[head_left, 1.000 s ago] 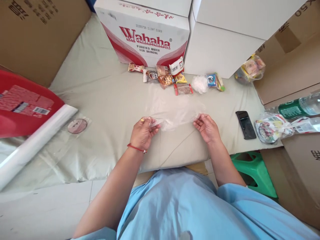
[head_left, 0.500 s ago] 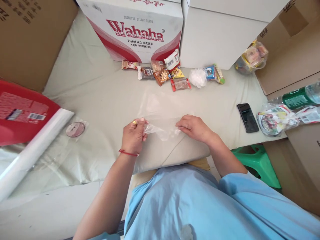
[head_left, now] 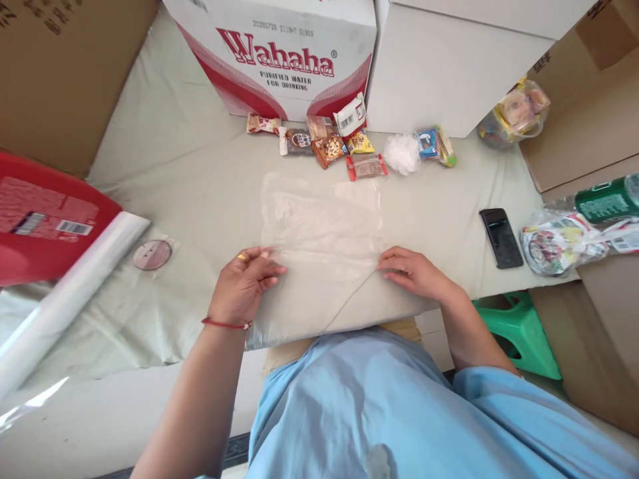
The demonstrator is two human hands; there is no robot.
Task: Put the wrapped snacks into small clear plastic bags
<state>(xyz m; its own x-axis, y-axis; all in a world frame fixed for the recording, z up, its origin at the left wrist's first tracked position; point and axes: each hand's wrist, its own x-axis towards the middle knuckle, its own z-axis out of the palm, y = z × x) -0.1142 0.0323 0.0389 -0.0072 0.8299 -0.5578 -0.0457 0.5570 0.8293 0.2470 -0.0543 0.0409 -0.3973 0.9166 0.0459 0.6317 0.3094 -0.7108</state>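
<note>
A clear plastic bag (head_left: 324,219) lies spread nearly flat on the cloth-covered table in front of me. My left hand (head_left: 248,279), with a ring and a red cord at the wrist, has its thumb and fingers closed at the bag's near left corner. At the near right corner, my right hand (head_left: 412,271) pinches the edge of the film between thumb and fingers. Beyond the bag are several wrapped snacks, among them a red-ended packet (head_left: 367,166) and a brown cookie packet (head_left: 329,150).
A Wahaha carton (head_left: 294,60) and a white box (head_left: 439,73) stand behind the snacks. Crumpled clear plastic (head_left: 402,154) lies beside them. On the right are a black phone (head_left: 501,238) and a green-labelled bottle (head_left: 606,199). A film roll (head_left: 74,299) and a round pink item (head_left: 152,255) are left.
The bag has gone from bunched and lifted at its near edge to spread flat. My hands have moved apart, the left one leftward and the right one rightward.
</note>
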